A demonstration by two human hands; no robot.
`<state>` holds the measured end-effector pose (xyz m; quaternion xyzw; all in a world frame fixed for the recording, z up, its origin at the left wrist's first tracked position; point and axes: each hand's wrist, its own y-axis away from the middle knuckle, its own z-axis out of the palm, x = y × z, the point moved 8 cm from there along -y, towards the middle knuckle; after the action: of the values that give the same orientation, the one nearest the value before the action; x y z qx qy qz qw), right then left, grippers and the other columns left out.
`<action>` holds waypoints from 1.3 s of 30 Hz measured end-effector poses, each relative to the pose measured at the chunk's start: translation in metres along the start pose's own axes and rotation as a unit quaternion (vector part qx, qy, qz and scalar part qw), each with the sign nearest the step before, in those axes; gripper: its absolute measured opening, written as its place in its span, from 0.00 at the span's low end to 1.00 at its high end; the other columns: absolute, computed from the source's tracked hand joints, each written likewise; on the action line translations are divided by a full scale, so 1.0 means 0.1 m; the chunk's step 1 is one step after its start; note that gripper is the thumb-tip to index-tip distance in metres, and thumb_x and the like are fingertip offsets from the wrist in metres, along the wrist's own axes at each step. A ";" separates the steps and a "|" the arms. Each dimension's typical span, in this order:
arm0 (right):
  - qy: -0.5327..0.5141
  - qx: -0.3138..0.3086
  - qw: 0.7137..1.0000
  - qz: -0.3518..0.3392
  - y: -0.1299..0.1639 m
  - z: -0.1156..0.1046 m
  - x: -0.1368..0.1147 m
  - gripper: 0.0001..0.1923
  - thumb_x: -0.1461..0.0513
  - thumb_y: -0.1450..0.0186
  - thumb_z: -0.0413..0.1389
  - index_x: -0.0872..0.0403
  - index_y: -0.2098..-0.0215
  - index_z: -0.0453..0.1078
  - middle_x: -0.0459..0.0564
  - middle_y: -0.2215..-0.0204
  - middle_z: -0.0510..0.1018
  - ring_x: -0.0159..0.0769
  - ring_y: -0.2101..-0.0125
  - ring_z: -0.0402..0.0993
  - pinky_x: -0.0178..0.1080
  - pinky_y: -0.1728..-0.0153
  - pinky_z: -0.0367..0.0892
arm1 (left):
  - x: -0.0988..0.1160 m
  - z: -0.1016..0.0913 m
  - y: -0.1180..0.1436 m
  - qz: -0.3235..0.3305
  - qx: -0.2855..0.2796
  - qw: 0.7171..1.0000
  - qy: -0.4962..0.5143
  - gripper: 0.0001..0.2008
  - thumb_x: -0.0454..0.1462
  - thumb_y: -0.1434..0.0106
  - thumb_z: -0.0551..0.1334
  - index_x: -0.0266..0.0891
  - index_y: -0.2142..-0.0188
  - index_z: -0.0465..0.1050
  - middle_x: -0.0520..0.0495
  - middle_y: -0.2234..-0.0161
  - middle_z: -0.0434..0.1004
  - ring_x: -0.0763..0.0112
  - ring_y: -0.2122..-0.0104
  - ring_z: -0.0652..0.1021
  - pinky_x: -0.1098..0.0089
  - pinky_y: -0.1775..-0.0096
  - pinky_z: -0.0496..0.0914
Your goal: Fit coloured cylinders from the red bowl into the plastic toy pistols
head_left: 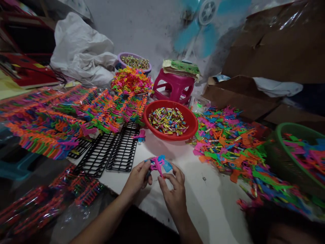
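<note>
Over the white table, my left hand pinches the left end of a pink plastic toy gun. A blue toy gun with a textured grip lies against it, partly hidden behind. My right hand is closed, thumb and fingertips at the lower end of the pink piece. Just beyond my hands, another small pink and blue toy gun lies on the table. Black plastic racks lie to the left of my hands.
A red basin holds small coloured cylinders. Loose toy guns are heaped at right, beside a green basket. Filled racks of toys cover the left. Behind stand a magenta stool and a spinning fan. Someone's head shows bottom right.
</note>
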<state>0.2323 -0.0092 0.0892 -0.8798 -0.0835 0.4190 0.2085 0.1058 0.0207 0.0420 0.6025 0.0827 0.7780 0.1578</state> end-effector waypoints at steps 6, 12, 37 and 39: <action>0.038 0.043 0.998 -0.024 0.02 -0.07 -0.07 0.03 0.62 0.42 0.54 0.54 0.72 0.70 0.55 0.51 0.62 0.45 0.50 0.56 0.49 0.52 0.55 | 0.22 -0.14 0.05 0.116 0.087 0.984 -0.102 0.18 0.48 0.43 0.54 0.35 0.65 0.73 0.57 0.85 0.60 0.79 0.85 0.64 0.77 0.81 0.56; 0.058 0.061 0.996 -0.041 0.00 -0.15 -0.10 0.03 0.63 0.42 0.54 0.53 0.71 0.70 0.55 0.51 0.62 0.46 0.50 0.55 0.52 0.53 0.55 | 0.30 -0.20 0.09 0.143 0.108 0.968 -0.178 0.18 0.45 0.42 0.54 0.36 0.79 0.70 0.56 0.87 0.59 0.77 0.85 0.64 0.76 0.79 0.57; -0.230 -0.132 0.964 -0.025 -0.20 -0.08 0.03 0.09 0.63 0.41 0.53 0.50 0.61 0.68 0.49 0.71 0.70 0.33 0.74 0.70 0.33 0.77 0.69 | 0.02 0.13 0.12 -0.040 -0.196 0.973 -0.115 0.21 0.50 0.47 0.56 0.34 0.72 0.77 0.54 0.89 0.62 0.81 0.88 0.55 0.75 0.83 0.48; -0.278 -0.083 0.957 0.019 -0.16 -0.07 0.07 0.08 0.63 0.42 0.54 0.50 0.62 0.68 0.48 0.71 0.69 0.33 0.74 0.70 0.34 0.76 0.70 | 0.01 0.07 0.12 -0.059 -0.194 0.977 -0.072 0.23 0.51 0.48 0.56 0.34 0.68 0.77 0.55 0.89 0.62 0.81 0.89 0.54 0.76 0.84 0.46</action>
<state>0.2432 0.0049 0.0951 -0.7438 -0.1560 0.6429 0.0954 0.1107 0.0093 0.0482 0.6091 -0.0460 0.7229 0.3228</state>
